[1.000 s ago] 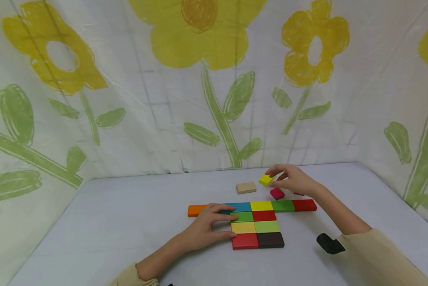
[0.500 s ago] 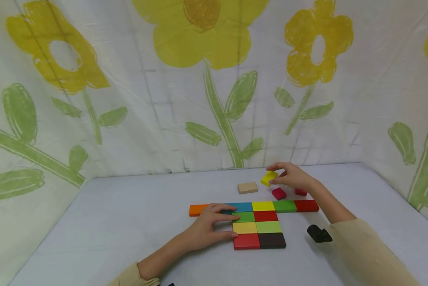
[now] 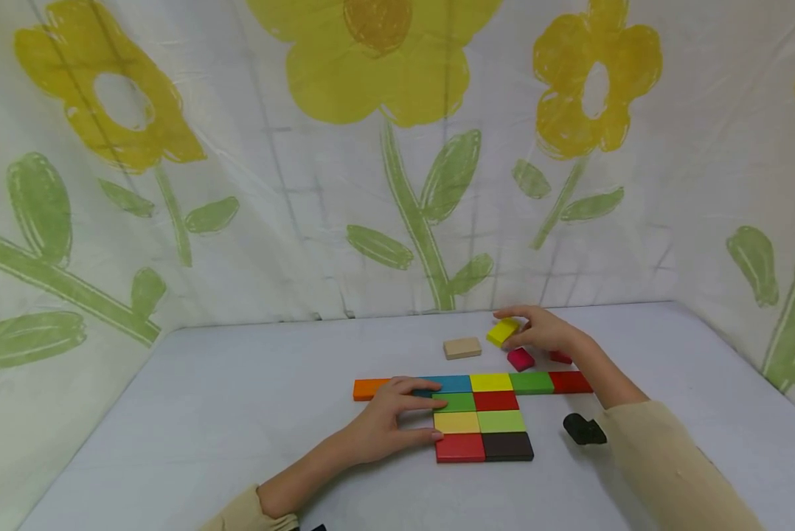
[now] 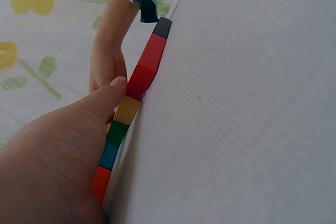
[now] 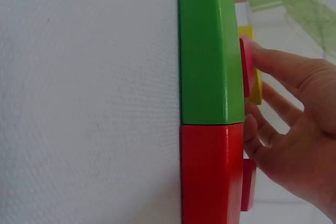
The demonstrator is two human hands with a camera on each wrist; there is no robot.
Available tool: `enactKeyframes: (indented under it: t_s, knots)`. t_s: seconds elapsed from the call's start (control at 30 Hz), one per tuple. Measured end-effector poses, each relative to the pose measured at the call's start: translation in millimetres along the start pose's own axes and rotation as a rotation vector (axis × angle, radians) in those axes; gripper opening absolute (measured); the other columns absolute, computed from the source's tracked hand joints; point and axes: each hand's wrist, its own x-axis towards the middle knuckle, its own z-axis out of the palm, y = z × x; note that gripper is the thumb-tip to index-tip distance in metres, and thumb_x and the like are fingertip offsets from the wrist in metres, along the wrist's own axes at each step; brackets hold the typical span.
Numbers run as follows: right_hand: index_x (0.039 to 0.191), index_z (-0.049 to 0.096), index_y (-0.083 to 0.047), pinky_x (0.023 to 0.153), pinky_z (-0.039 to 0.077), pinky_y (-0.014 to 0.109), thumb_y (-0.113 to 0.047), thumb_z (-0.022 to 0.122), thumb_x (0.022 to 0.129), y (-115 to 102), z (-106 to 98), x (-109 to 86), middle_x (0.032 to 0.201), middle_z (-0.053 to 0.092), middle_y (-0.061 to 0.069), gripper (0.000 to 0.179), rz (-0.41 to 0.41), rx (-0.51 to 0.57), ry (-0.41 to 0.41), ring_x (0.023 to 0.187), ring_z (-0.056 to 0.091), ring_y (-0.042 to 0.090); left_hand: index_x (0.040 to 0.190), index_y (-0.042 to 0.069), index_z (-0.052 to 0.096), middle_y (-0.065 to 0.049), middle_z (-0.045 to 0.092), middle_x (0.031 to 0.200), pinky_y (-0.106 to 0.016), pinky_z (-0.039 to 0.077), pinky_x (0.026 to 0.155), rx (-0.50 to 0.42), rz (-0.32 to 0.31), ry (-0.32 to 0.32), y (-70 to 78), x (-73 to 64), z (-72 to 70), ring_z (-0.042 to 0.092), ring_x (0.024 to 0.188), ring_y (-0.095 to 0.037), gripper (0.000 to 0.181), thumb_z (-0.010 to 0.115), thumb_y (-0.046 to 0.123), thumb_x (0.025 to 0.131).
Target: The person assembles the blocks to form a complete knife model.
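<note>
Two hands were shown at an assembly of coloured blocks (image 3: pixel 501 422). A loose yellow block (image 3: pixel 503 333) was pinched between the thumb and fingers of the right hand (image 3: pixel 543 330), beyond the far row and near a magenta block (image 3: pixel 521 359) (a plain wooden block (image 3: pixel 462 348) was seen to its left). The left hand (image 3: pixel 380 420) was laid, fingers spread, along the assembly's left edge.
</note>
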Motion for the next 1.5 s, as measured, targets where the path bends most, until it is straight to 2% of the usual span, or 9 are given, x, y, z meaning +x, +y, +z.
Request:
enactKeyframes:
  t_s: [0.23,0.5,0.7,1.07,1.3,1.5]
  knots:
    - [0.141,0.064,0.0,0.102,0.052,0.054,-0.017,0.078,0.095,2,3,0.9,0.15,0.051,0.029,0.05,0.003,-0.008,0.039,0.12,0.054,0.044,0.137,0.022,0.073,0.005,0.059,0.15,-0.05,0.04,0.114,0.007,0.001,-0.001,0.8,-0.1,-0.5,0.046,0.14,-0.021,0.043,0.078,0.037,0.097]
    - [0.13,0.07,0.001,0.095,0.05,0.047,-0.017,0.078,0.095,6,4,4.9,0.134,0.064,0.025,0.041,-0.005,-0.03,0.049,0.114,0.053,0.04,0.138,0.021,0.073,0.004,0.059,0.15,-0.051,0.04,0.115,0.003,-0.007,-0.005,1.5,0.3,-0.7,0.046,0.14,-0.021,0.044,0.078,0.037,0.097]
    - [0.128,0.07,0.001,0.093,0.051,0.044,-0.017,0.078,0.095,5,3,5.5,0.129,0.064,0.024,0.038,-0.004,-0.051,0.051,0.112,0.054,0.038,0.137,0.021,0.073,0.004,0.059,0.15,-0.05,0.04,0.114,0.008,-0.003,-0.001,2.1,0.0,-0.7,0.047,0.139,-0.021,0.043,0.078,0.036,0.097]
    - [0.13,0.069,0.002,0.1,0.052,0.056,-0.017,0.076,0.096,-4,-5,-1.7,0.133,0.062,0.027,0.039,-0.035,-0.064,0.048,0.118,0.054,0.044,0.136,0.021,0.074,0.004,0.059,0.149,-0.05,0.04,0.114,0.02,0.01,0.008,1.3,-0.6,0.0,0.047,0.139,-0.021,0.043,0.079,0.035,0.096]
    - [0.127,0.07,0.002,0.1,0.053,0.054,-0.017,0.075,0.098,-1,-7,-4.8,0.13,0.066,0.024,0.035,-0.094,-0.084,0.065,0.118,0.056,0.041,0.137,0.022,0.073,0.005,0.059,0.15,-0.05,0.039,0.115,0.01,-0.001,0.002,1.2,-0.4,-0.4,0.047,0.139,-0.021,0.043,0.078,0.036,0.097]
    - [0.125,0.071,0.002,0.094,0.055,0.045,-0.016,0.075,0.098,-5,-9,-15.0,0.125,0.069,0.021,0.033,-0.144,-0.09,0.087,0.113,0.058,0.037,0.137,0.021,0.073,0.004,0.059,0.149,-0.05,0.039,0.115,0.001,0.005,0.003,1.7,-0.4,-0.5,0.047,0.139,-0.021,0.043,0.078,0.035,0.097]
